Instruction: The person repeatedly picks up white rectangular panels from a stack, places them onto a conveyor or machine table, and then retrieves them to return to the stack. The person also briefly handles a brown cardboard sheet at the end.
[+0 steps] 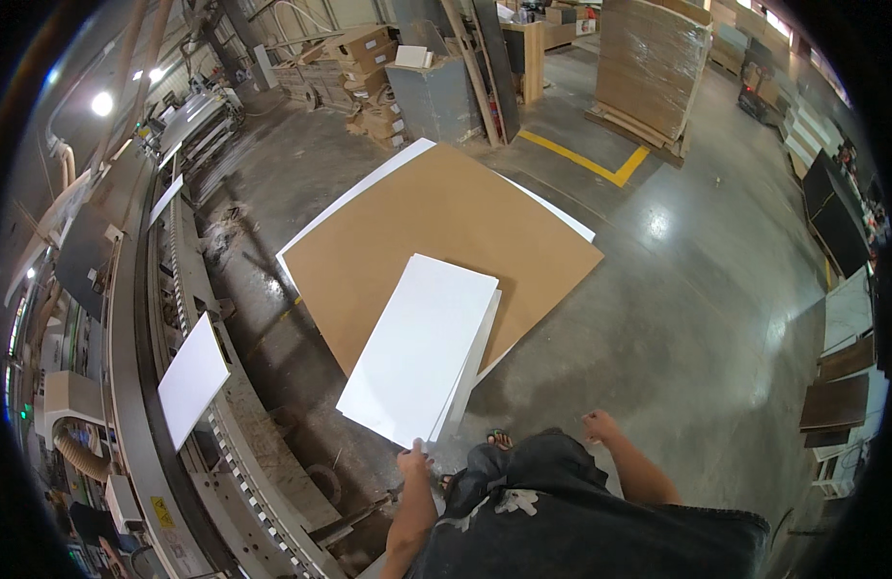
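A stack of white rectangular panels (422, 338) lies slightly fanned in front of me, resting on a large brown board (446, 207). At the stack's near corner, my left hand (415, 461) is closed, fingers on the edge of the white panels. My right hand (601, 427) hangs over the floor to the right, its fingers loosely bent and apart, holding nothing. White sheet edges (552, 210) stick out from under the brown board. To the left, a separate white panel (195, 381) sits on the long machine's conveyor (236, 444).
More white panels (166, 200) lie farther along the conveyor. Beyond the board stand a grey cabinet (434, 101), stacked cardboard (364, 68) and a wrapped pallet load (649, 72). Yellow lines (586, 166) mark the concrete floor. Dark boards (836, 400) are at the far right.
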Demonstrator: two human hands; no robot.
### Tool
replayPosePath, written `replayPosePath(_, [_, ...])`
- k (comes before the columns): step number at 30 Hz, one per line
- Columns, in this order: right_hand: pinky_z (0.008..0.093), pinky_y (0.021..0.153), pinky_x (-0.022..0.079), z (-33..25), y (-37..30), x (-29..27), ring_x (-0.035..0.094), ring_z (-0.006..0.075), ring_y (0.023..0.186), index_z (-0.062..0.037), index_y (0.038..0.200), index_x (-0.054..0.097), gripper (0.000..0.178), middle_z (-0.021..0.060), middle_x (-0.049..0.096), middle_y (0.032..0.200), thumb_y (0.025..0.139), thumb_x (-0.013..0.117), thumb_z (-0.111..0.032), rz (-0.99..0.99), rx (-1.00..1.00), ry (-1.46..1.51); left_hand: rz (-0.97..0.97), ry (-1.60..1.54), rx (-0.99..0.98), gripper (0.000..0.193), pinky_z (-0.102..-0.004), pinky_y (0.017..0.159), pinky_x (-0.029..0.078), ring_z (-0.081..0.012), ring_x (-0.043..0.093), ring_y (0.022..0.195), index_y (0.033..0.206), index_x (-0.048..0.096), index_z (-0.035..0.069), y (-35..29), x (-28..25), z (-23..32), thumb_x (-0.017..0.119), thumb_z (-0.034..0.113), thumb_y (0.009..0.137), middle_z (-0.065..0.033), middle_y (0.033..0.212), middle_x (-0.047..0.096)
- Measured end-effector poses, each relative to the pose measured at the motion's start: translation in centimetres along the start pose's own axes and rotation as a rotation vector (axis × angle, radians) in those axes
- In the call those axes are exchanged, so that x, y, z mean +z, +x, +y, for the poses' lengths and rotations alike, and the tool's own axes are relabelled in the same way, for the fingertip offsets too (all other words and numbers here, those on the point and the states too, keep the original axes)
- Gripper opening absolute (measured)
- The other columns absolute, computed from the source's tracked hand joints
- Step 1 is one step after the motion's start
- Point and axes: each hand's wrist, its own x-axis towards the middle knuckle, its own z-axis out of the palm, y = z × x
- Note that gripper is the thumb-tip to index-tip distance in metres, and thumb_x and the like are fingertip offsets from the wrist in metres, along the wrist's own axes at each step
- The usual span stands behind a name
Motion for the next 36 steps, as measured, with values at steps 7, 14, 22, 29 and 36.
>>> replayPosePath(7, [0.0306, 0.057, 0.050, -16.3, -3.8, -0.7, 0.062, 0.0156, 0.063, -0.0011, 0.108, 0.063, 0.026, 0.0065, 0.068, 0.084, 0.096, 0.062, -0.023, -0.301, -0.082, 0.173, 0.039, -0.037, 0.125, 0.044, -0.0405, 0.057, 0.054, -0.0248, 0.061, 0.072, 0.114, 0.052, -0.002, -1.9, -3.0, -1.9, 0.081, 0.013, 0.084, -0.0154, 0.093, 0.061])
replayPosePath(14, [0.0452, 0.078, 0.053, -27.5, 5.4, 6.0, 0.067, 0.0338, 0.082, -0.0012, 0.110, 0.061, 0.033, 0.0147, 0.070, 0.090, 0.092, 0.065, -0.029, 0.119, -0.659, -0.180, 0.079, 0.191, 0.174, 0.052, -0.0365, 0.053, 0.057, -0.0204, 0.068, 0.078, 0.112, 0.060, -0.006, -9.5, -11.9, -4.4, 0.087, 0.025, 0.078, -0.0120, 0.093, 0.068])
replayPosePath(22, [0.0465, 0.092, 0.049, -28.7, 6.3, 17.0, 0.064, 0.0381, 0.108, 0.0027, 0.110, 0.064, 0.054, 0.0263, 0.067, 0.110, 0.099, 0.052, -0.048, -0.170, -0.604, -0.410, 0.263, 0.033, 0.196, 0.037, -0.0359, 0.069, 0.058, -0.0204, 0.068, 0.079, 0.105, 0.062, -0.005, -23.9, -27.1, -13.3, 0.078, 0.021, 0.086, -0.0114, 0.090, 0.070])
replayPosePath(29, [0.0395, 0.072, 0.049, -20.2, -2.4, 26.0, 0.057, 0.0189, 0.074, 0.0071, 0.093, 0.071, 0.062, 0.0114, 0.069, 0.083, 0.096, 0.060, -0.054, -0.410, -0.416, -0.086, 0.657, -0.355, 0.339, 0.020, -0.0313, 0.064, 0.055, -0.0141, 0.065, 0.069, 0.108, 0.067, -0.002, -31.0, -33.8, -17.0, 0.063, 0.013, 0.096, -0.0084, 0.087, 0.068])
replayPosePath(36, [0.0389, 0.073, 0.052, -17.4, -17.2, 30.0, 0.063, 0.0214, 0.079, 0.0086, 0.105, 0.067, 0.046, 0.0137, 0.070, 0.091, 0.098, 0.064, -0.037, -0.555, -0.480, 0.040, 1.050, -0.977, 0.364, 0.026, -0.0306, 0.059, 0.057, -0.0149, 0.065, 0.070, 0.109, 0.057, 0.001, -34.2, -41.0, -21.1, 0.050, 0.026, 0.105, -0.0065, 0.091, 0.064])
